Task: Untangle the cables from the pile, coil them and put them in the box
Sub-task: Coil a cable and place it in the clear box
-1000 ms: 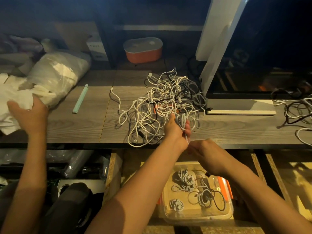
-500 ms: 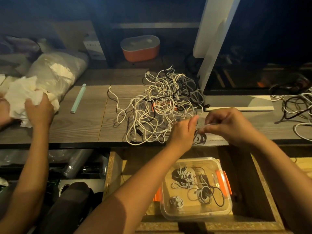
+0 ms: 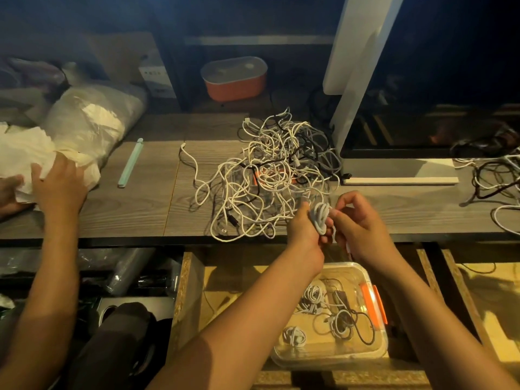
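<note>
Hands close in: left hand [image 3: 305, 232] and right hand [image 3: 363, 229] grip one coiled cable [image 3: 319, 218]; few coils [image 3: 312, 296] lie in box [image 3: 332, 358], pile [image 3: 270, 175] remains mid-counter [image 3: 140, 215].

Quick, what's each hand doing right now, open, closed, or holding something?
Left hand: closed round the cable coil.
Right hand: fingertips pinching the same cable coil.

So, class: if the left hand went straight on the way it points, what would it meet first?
Probably the cable pile just beyond it; the left hand, gripping the coil, points that way, though height is unclear.
</note>
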Demonstrator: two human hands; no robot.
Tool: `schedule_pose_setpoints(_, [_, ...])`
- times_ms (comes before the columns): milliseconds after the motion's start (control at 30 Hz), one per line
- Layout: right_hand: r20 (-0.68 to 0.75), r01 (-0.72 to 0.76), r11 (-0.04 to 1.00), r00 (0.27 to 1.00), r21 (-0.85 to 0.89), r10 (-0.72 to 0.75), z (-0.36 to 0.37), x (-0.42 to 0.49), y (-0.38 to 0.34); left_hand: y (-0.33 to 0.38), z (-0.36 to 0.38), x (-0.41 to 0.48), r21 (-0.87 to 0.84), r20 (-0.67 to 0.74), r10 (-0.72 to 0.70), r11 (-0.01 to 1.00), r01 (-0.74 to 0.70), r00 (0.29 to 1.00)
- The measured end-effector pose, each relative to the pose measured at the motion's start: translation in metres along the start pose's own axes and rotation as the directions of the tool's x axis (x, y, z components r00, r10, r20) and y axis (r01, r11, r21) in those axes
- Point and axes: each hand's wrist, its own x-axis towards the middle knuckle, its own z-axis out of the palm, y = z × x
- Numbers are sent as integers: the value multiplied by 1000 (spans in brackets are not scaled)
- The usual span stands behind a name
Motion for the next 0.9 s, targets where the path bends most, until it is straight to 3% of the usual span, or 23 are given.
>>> schedule_pose_setpoints(100, [43,61,979,998,-195,-53,1,-7,1,5,-3,5,-87,-46,-96,992,92,994])
schedule_pose_setpoints(267, [32,7,984,999,-177,-1,2,-2,1,13,1,-2,-183,51,-201,961,207,978])
schedule_pose_setpoints(433, [118,-124,977,987,172,105,-5,-8,-1,13,-4,2,-211,162,-233,941,265,959])
schedule_pose_setpoints(533, [150,-158,949,981,272,121,-5,-12,-1,10,-11,5,-208,251,-217,940,272,943])
schedule_pose_setpoints(700, [148,-188,840,980,508,130,1,-14,-9,14,-10,-3,-166,284,-211,950,265,935])
schedule_pose_setpoints(800, [91,-93,952,993,293,69,-2,-10,-6,18,-6,-5,-204,279,-209,941,271,937])
schedule_pose_setpoints(867, [128,106,994,987,-37,-100,-10,-4,-6,19,-5,-6,-183,259,-227,943,278,939])
schedule_pose_setpoints(900, [183,224,949,966,-221,-185,-15,-1,-7,18,-5,-7,-165,231,-243,944,284,942])
